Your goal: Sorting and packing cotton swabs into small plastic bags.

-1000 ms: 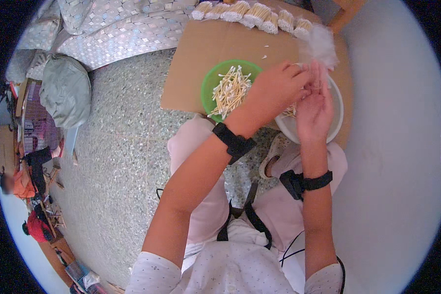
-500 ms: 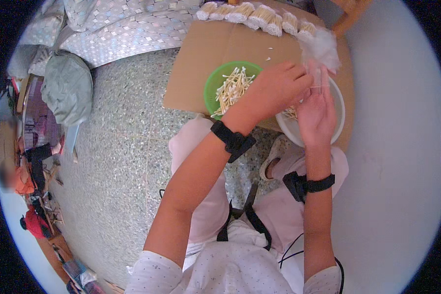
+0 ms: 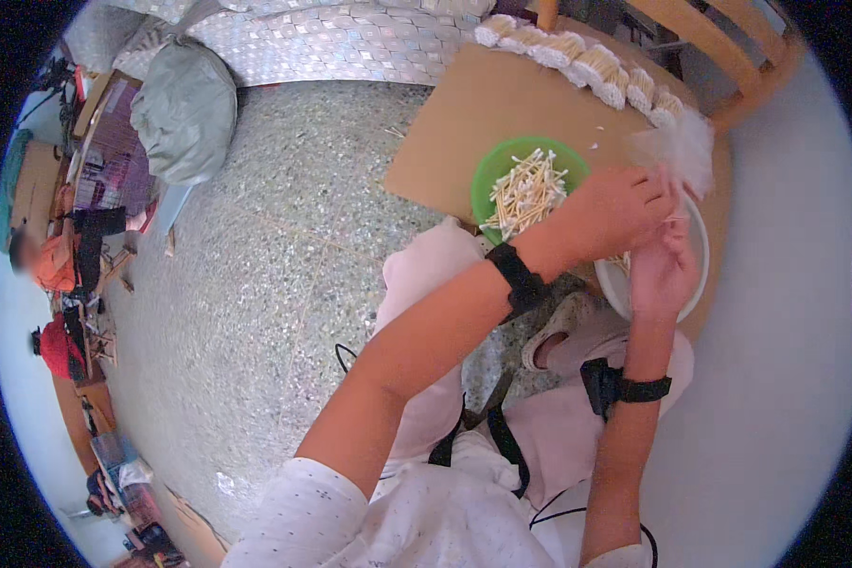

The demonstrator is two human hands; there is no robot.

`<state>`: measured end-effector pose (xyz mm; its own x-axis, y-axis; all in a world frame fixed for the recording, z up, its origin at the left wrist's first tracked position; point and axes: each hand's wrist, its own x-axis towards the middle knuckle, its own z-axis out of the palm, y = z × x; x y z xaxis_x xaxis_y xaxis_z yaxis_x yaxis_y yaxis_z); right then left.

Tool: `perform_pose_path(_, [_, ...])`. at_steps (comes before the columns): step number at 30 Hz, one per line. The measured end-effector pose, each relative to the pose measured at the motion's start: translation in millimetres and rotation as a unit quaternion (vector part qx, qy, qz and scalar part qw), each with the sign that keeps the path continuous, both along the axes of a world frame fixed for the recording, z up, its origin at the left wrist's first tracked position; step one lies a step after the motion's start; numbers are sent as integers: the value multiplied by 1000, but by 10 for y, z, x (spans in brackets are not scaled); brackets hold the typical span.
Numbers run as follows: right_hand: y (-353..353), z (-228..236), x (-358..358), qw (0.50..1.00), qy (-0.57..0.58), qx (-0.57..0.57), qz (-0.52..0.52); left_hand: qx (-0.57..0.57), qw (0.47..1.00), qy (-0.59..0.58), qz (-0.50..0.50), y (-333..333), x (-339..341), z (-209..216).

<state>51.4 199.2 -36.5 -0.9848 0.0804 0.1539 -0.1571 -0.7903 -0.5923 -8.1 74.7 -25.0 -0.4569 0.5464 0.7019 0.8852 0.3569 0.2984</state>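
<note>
Over a white bowl [image 3: 700,251] my two hands meet, fingertips close together. My left hand [image 3: 620,210] is bent inward with its fingers curled into a pinch. Just below it, my right hand [image 3: 661,275] has its fingers drawn in too; whatever either one grips is too small or hidden to name. Some cotton swabs show in the white bowl, which my hands partly cover. To the left of them stands a green bowl [image 3: 484,189] heaped with loose cotton swabs [image 3: 528,194]. Behind my fingers lies a pile of clear plastic bags [image 3: 683,156].
Packed bundles of cotton swabs [image 3: 594,66] line the back of the cardboard [image 3: 435,156]. A wooden chair [image 3: 719,47] stands at the back right, beside a pale wall [image 3: 776,312]. On the far left are a grey-green sack [image 3: 185,114] and a person in orange [image 3: 55,263].
The view has swung, so the scene sits further right. My right hand's fingers, stretched out before, are now curled in. My left hand stays pinched beside them.
</note>
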Motion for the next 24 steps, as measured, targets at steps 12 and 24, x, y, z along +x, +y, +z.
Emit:
perform_pose_path(12, [-116,-23,-29,980,-134,145,6,-20,988,-143,57,-75,57,82])
perform_pose_path(24, [-155,-146,-112,886,-89,441,-112,-5,988,-141,61,-172,152,136])
